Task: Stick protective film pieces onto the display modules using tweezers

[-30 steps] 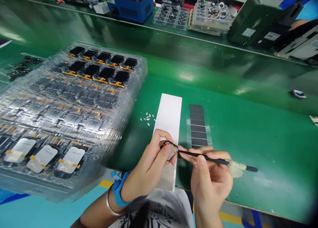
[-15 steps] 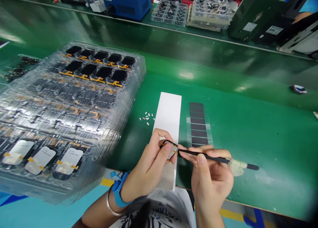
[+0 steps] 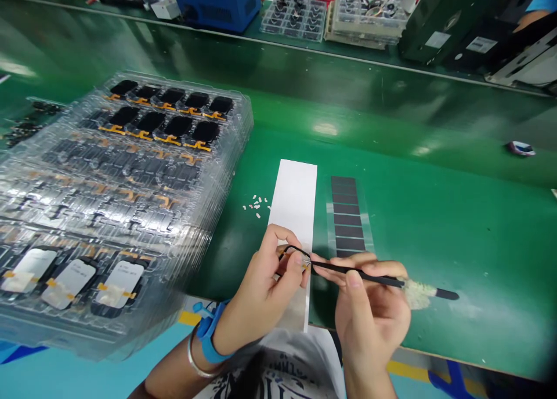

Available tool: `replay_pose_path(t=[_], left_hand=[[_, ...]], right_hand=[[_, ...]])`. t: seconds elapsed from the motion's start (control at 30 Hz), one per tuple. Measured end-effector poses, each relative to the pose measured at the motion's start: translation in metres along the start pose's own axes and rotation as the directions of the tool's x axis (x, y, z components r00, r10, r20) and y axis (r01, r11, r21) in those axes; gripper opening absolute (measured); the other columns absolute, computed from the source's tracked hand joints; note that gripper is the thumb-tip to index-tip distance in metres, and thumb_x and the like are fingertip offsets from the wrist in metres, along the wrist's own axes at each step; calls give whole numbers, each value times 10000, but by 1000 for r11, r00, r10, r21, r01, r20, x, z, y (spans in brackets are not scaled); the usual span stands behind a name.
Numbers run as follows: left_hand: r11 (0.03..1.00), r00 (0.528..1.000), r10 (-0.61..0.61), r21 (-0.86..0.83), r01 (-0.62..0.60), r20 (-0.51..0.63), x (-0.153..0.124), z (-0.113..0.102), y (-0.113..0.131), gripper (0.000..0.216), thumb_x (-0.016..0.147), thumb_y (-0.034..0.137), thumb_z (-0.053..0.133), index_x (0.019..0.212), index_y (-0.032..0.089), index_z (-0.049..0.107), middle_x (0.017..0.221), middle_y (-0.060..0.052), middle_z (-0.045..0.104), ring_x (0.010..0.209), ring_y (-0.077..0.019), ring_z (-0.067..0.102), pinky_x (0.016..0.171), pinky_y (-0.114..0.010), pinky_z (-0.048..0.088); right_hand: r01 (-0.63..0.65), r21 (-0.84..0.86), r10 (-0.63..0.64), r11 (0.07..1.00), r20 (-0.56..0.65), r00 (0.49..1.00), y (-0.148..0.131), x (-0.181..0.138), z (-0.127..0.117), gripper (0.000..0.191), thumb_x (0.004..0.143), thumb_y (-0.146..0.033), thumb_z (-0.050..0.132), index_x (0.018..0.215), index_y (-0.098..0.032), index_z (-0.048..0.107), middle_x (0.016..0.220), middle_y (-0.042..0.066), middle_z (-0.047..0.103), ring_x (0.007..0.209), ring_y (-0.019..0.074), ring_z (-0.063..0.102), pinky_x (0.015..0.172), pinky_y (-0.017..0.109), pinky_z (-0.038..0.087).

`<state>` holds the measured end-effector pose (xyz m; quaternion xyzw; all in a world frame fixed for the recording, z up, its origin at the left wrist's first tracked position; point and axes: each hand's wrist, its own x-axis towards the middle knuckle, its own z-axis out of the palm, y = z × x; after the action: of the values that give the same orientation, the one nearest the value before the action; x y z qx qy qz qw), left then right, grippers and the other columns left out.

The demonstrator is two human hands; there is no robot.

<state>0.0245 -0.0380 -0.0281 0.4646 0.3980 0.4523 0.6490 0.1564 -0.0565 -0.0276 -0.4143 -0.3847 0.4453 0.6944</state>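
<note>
Two bare hands work just above the near edge of the bench (image 3: 452, 358): the left hand (image 3: 261, 277) is closed in a pinch on a small flex-tailed part (image 3: 296, 255), and the right hand (image 3: 369, 312) grips black tweezers (image 3: 357, 273), their tips at that part and their cloth-wrapped tail reaching right over the green mat. A blue wrist strap (image 3: 209, 335) and a metal bangle (image 3: 194, 358) circle the left wrist. Under the hands lies a white strip (image 3: 296, 202), its lower end reaching the bench edge. Just right of it, a dark-patched film strip (image 3: 347, 219) runs beneath the right hand's fingers. A narrow green gap, holding small white bits (image 3: 256, 205), separates the white strip from stacked transparent trays of display modules (image 3: 130, 184), whose edge sits near the left hand. Farther up, beyond a raised bench lip, stand a blue machine (image 3: 217, 4), parts trays (image 3: 365, 16) and a dark green case (image 3: 448, 22).
</note>
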Motion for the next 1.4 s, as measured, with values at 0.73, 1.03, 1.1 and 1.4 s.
replay_pose_path(t=[0.73,1.03,1.1,1.4], left_hand=[[904,980,-11,421,-75,198,-4,5,10,72,1045,272,386,1093,268,440,1081,2,645,807,-87,609,710,-226,487],[500,797,52,675,-542,602,-1,42,2,122,1003,153,436,1080,173,530,1056,-51,672,952,-219,657,803,-370,573],[386,755,39,687,-615,654,2,45,-2,127,989,118,439,1061,147,539,1056,-67,665,907,-233,652,757,-387,575],[194,699,-20,689,-698,715,-2,45,-6,141,943,67,483,1055,114,554,1126,-119,654,881,-262,643,720,-409,564]], right_hand=[[-41,-448,-9,893,-110,994,-28,23,-87,152,882,-187,668,946,-210,532,858,31,714,696,162,739,698,266,624],[-82,-459,118,885,50,992,-33,6,-114,118,918,-124,590,975,-221,552,957,7,583,780,125,728,751,233,619],[-83,-451,120,889,53,991,-32,5,-115,122,922,-121,585,975,-226,551,954,5,579,774,123,725,747,238,622],[-46,-449,99,892,94,991,-29,2,-119,130,901,-109,607,983,-203,571,980,24,552,891,163,698,725,292,648]])
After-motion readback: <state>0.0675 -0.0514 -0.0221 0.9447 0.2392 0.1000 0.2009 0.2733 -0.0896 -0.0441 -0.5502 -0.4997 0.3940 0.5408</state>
